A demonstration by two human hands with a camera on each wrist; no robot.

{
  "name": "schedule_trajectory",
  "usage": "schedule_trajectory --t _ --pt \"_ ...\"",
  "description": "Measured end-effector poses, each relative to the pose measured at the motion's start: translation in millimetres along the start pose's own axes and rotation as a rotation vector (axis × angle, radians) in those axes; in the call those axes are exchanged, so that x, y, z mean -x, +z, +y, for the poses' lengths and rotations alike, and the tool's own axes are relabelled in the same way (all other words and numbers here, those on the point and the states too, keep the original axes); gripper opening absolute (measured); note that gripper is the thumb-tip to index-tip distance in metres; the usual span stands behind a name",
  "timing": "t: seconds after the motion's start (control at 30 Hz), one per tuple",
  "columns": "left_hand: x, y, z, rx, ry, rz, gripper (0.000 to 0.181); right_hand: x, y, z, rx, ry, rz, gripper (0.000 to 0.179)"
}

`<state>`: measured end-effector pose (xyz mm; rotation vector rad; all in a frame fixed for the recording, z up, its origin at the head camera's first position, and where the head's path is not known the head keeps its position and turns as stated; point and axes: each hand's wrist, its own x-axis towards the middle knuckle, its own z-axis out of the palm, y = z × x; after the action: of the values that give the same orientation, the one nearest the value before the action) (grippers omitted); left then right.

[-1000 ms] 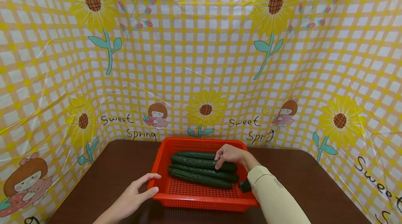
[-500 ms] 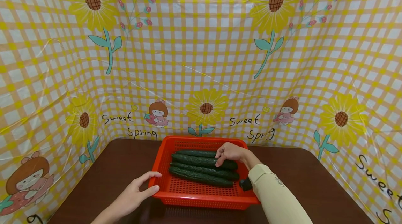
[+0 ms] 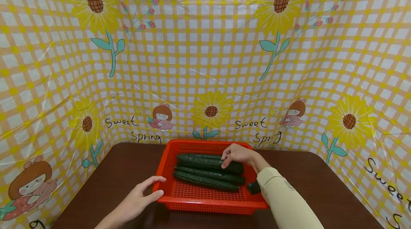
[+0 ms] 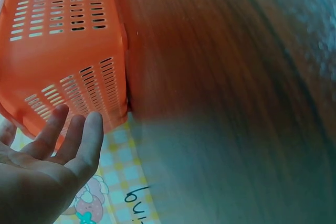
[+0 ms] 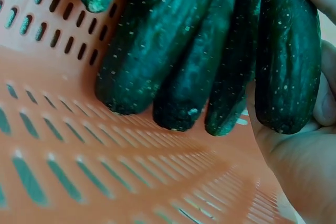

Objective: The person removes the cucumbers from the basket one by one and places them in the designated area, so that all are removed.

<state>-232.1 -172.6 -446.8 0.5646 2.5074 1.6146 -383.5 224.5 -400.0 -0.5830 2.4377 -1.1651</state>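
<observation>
Several dark green cucumbers (image 3: 205, 181) lie side by side in a red slotted plastic basket (image 3: 210, 202). My right hand (image 3: 239, 154) reaches over the basket's right side and holds a cucumber (image 5: 289, 51) near its right end, at the back of the row. In the right wrist view that cucumber lies between thumb and fingers, beside the other cucumbers (image 5: 157, 40). At the basket's left rim, my left hand (image 3: 138, 195) has its thumb and index finger spread and their tips over the rim. Its other fingers (image 4: 89, 137) extend loosely by the outer wall in the left wrist view.
The basket stands on a dark brown table (image 3: 109, 172). A yellow checked cloth (image 3: 205, 61) with flowers and lettering rises at the back and both sides. A small black device (image 3: 253, 188) sits under my right wrist, beside the basket's right wall.
My right hand has risen slightly, and the rear cucumbers now overlap more in the head view. The left hand and the basket have hardly moved.
</observation>
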Motion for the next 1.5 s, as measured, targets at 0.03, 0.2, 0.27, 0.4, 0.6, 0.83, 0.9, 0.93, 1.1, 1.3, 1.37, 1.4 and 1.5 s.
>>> schedule_trajectory --t 0.03,0.2,0.27,0.4,0.6,0.83,0.9,0.93,1.1,1.3,1.37,1.4,1.5 --pt "0.0 0.1 -0.2 0.002 -0.004 0.001 0.036 0.7 -1 -1 -0.003 -0.001 0.000 0.015" --pt "-0.5 0.8 0.4 0.007 -0.007 -0.004 0.036 6.2 -9 -5 -0.019 0.003 0.028 0.015" --pt "-0.5 0.9 1.1 0.007 -0.009 -0.004 0.036 8.2 -13 -7 -0.028 0.002 0.039 0.017" --pt "0.0 0.9 2.0 0.004 -0.013 0.000 0.036 11.5 -21 -11 -0.015 -0.021 0.052 0.023" --pt "-0.2 0.5 1.5 -0.001 -0.012 0.002 0.036 16.7 -33 -23 0.004 -0.045 0.078 0.018" --pt "-0.6 0.1 0.4 -0.003 -0.002 0.001 0.036 29.1 -44 -38 0.023 -0.064 0.107 0.018" --pt "-0.7 -0.1 0.4 -0.004 -0.001 0.002 0.036 33.4 -46 -42 0.026 -0.083 0.113 0.019" --pt "-0.7 -0.3 0.4 -0.004 -0.002 0.001 0.036 35.2 -47 -43 0.023 -0.089 0.116 0.021" --pt "-0.4 -0.9 -0.3 -0.002 0.000 -0.003 0.036 43.2 -53 -44 0.040 -0.103 0.149 0.033" --pt "0.0 -0.6 -1.6 0.004 0.005 -0.008 0.036 55.3 -59 -43 0.069 -0.076 0.203 0.018" --pt "0.1 -0.4 -1.3 0.003 0.003 -0.007 0.036 59.0 -61 -42 0.077 -0.068 0.217 0.019" --pt "0.2 -0.2 -1.1 0.003 0.003 -0.007 0.036 60.5 -62 -42 0.074 -0.065 0.221 0.021" --pt "0.4 0.3 -1.1 0.004 0.007 -0.006 0.036 63.8 -64 -39 0.070 -0.070 0.241 0.021"
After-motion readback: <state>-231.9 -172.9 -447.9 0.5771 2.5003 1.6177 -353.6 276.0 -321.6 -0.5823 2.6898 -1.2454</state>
